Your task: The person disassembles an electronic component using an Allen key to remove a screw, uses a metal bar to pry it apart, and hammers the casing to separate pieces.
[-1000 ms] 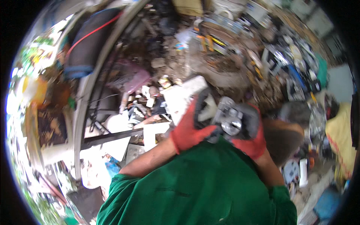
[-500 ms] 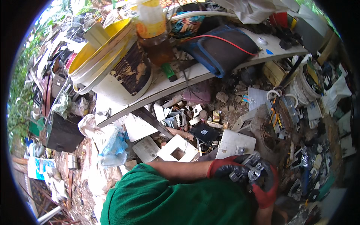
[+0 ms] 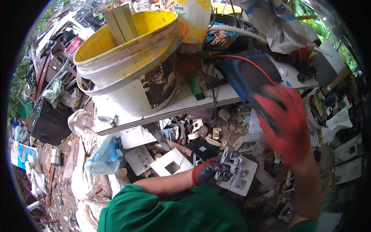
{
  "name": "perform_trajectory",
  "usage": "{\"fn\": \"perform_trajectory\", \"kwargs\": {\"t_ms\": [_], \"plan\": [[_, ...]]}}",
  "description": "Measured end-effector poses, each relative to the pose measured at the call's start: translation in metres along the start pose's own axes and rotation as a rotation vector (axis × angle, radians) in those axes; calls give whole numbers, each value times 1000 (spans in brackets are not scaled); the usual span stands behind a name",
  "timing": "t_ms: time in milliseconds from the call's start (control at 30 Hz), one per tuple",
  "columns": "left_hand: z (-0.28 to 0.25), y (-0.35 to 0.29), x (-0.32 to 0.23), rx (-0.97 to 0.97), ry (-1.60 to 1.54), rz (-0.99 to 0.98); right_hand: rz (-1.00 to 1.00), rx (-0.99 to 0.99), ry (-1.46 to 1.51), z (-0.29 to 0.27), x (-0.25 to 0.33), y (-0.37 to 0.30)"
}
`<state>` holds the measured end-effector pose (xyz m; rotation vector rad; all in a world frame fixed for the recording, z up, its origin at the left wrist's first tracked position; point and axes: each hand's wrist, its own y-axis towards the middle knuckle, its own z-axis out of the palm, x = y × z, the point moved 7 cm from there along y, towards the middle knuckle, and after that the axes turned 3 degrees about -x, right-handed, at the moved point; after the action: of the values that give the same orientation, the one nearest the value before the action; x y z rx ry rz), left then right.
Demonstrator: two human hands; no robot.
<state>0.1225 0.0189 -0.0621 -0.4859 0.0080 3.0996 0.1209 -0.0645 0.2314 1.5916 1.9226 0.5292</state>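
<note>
Held a grey metal part (image 3: pixel 234 165) in the gloved left hand (image 3: pixel 212 172), with fingers closed around its near side, low in front of the counter (image 3: pixel 179 103). Lined up over a pale panel (image 3: pixel 247 168) from this angle, with no telling whether touching it. Had the right hand (image 3: pixel 284 123) higher up, near the front edge of the counter and before a dark pouch (image 3: pixel 245 71) with blue edging; could not tell, through the blur, how far open or whether holding anything.

Could have dropped the metal part into the loose scrap (image 3: pixel 193 131) below through a slack or slipping grip, with only the left hand clearly on it. Might also have knocked the pouch by swinging the right hand too close, or nicked a glove on any sharp metal edge.

Noticed a readable printed label with an orange picture on the plastic bottle (image 3: pixel 192 21) beside the white bucket (image 3: pixel 125 92). Saw fine print on the pale panel and on a grey plate (image 3: pixel 138 159) further left, too small to read. Spotted a tiny pale label on a flat black box (image 3: pixel 205 148), equally unreadable. Found no lettering on the metal part
</note>
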Motion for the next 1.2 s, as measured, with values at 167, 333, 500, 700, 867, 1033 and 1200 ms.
{"fn": "perform_trajectory", "kwargs": {"t_ms": [167, 333, 500, 700, 867, 1033, 1200], "plan": [[-12, -9, -10, -15, 2, 8, -214, 279, -177, 85, -14, 101], [-12, -15, -21, 53, -278, -4, -345, 405, -184, 147, -26, 121], [0, -32, -50, 71, -350, 78, -321, 793, -363, 186, -17, 123], [1, -30, -64, 119, -323, 172, -320, 601, -192, 197, -39, 116], [-1, -30, -62, 155, -347, 119, -401, 435, -143, 192, -39, 114], [6, -33, -64, 109, -347, 129, -312, 354, 150, 170, -35, 120], [-2, -27, -61, 142, -322, 138, 95, 36, 683, 125, -76, 114]]}}
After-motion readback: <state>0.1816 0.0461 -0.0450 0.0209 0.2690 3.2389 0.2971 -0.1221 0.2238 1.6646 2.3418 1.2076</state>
